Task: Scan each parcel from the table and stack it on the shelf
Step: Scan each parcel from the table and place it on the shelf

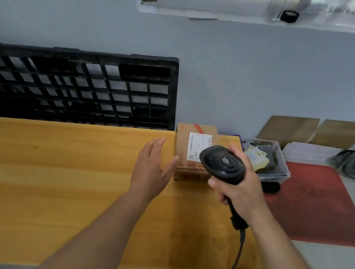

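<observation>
A brown cardboard parcel with a white shipping label and red tape stands near the far right end of the wooden table. My right hand grips a black corded barcode scanner, whose head hangs just over the parcel's near right corner and covers part of the label. My left hand is open with straight fingers, just left of the parcel; its thumb reaches the box's near left edge, and I cannot tell whether it touches.
A black plastic pallet leans against the wall behind the table. Right of the table a clear bin of papers stands beside a red floor mat. Flattened cardboard leans on the wall. The scanner cable trails off the table's front.
</observation>
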### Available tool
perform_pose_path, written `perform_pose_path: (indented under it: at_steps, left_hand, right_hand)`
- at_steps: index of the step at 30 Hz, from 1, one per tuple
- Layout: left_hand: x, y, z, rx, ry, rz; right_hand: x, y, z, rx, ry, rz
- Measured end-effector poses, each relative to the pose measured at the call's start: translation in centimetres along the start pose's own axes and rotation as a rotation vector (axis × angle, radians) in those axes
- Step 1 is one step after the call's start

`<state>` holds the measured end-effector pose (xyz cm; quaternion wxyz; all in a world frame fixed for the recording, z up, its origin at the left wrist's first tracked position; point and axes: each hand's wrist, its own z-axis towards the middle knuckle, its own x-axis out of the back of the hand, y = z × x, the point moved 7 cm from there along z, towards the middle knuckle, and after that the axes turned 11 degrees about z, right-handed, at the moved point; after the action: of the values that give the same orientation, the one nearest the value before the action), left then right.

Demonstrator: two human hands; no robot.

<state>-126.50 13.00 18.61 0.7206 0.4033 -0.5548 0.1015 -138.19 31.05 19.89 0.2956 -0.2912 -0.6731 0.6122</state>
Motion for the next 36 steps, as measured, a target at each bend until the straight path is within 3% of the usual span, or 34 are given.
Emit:
perform_pose_path:
  at_steps: [8,16,21,27,36]
  left_hand:
    - [-5.8,0.6,3.2,0.146,-0.266,0.033]
    - [-7.6,0.2,2.6,0.222,-0.359,-0.264]
    - [-4.5,-0.9,1.2,0.210,-0.305,-0.393]
    - [2.0,-4.8,-1.4,0.305,-0.064,-0.522]
    - [12.4,-11.5,-6.7,0.284,-0.021,-0.726]
  right_hand:
    - [2.4,4.8,4.4,-0.104,0.069,0.036]
    - [1.5,6.1,4.7,-0.176,0.002,0.071]
    - [-0.8,5.1,2.5,-0.202,-0.050,0.113]
    - [-6.5,2.1,-0.6,-0.126,-0.150,0.128]
    - [-16.1,-3.5,-7.4,0.016,-0.292,0.144]
